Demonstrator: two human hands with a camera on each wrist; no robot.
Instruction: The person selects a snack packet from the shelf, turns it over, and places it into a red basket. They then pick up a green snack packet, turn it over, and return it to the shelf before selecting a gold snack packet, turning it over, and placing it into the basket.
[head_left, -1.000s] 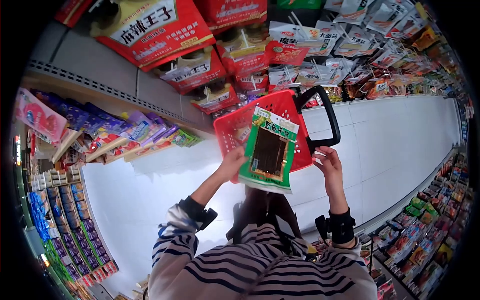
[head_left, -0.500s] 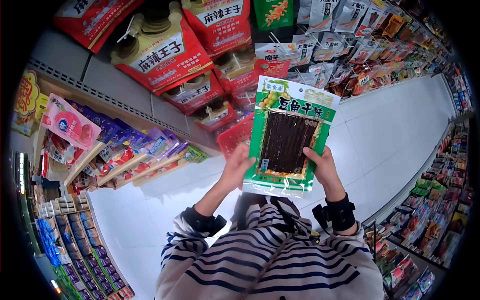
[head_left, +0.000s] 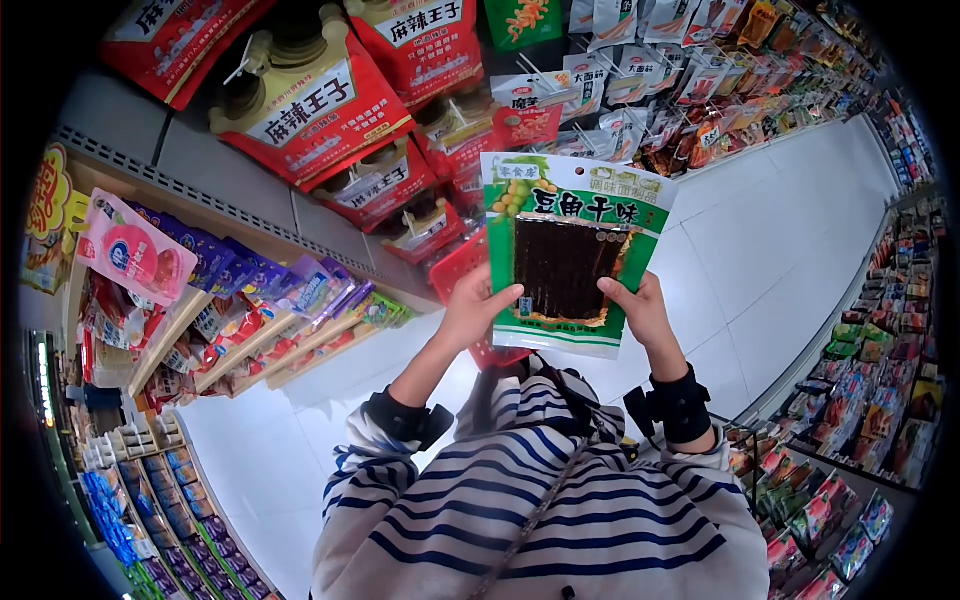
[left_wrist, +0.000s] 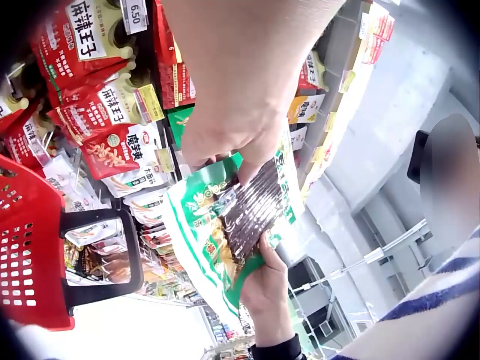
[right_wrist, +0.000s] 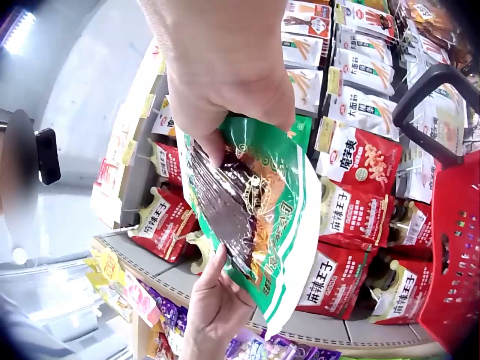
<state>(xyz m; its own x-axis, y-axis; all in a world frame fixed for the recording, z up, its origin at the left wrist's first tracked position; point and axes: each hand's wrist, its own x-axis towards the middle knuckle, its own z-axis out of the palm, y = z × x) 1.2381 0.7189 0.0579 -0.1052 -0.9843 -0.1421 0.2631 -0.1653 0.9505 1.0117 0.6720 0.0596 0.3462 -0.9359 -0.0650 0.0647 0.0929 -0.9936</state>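
Note:
A green and white snack bag (head_left: 570,260) with a dark window is held upright in front of the body. My left hand (head_left: 477,305) grips its left edge, thumb on the front. On the opposite edge my right hand (head_left: 644,310) pinches it the same way. Both wrist views show the bag (left_wrist: 196,217) (right_wrist: 289,225) between the two hands, with the thumbs on the dark window and the other fingers partly hidden behind. Behind the bag in the head view is a red basket (head_left: 462,268), mostly covered by it.
Red snack bags (head_left: 320,105) hang on hooks ahead, with white and silver packets (head_left: 640,70) to their right. Slanted wooden shelves (head_left: 240,345) of sweets stand at the left, more packets (head_left: 860,400) at the right. Pale floor tiles (head_left: 770,230) lie between. The basket's black handle (left_wrist: 135,251) sticks out.
My right hand has come from beside the basket handle to the bag's right edge. The bag was lifted nearer the head camera, then tipped and shifted slightly left; the basket is now mostly covered.

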